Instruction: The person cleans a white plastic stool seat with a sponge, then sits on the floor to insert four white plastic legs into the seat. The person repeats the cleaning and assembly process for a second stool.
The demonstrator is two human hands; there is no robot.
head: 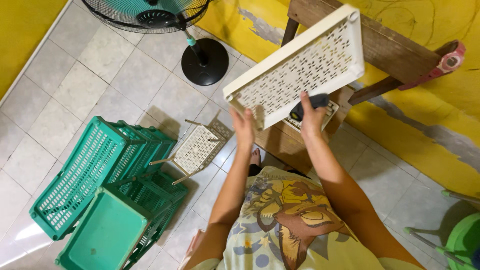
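Right hand (311, 116) is clenched around a dark-handled tool (310, 105), held against the lower edge of a cream perforated plastic shelf panel (300, 65). Left hand (244, 128) is released, palm flat and fingers extended, pressed against the lower left corner of the same panel. The panel is tilted, raised in front of a wooden bench (395, 50) that stands against the yellow wall (430, 140). A second cream perforated panel with legs (197, 148) lies on the tiled floor (75, 85), below and to the left of the hands. Just beside it, further left, green plastic shelf units (105, 185) lie stacked on their sides. A standing fan (165, 20) is positioned at the top, its round black base (205, 61) on the floor.
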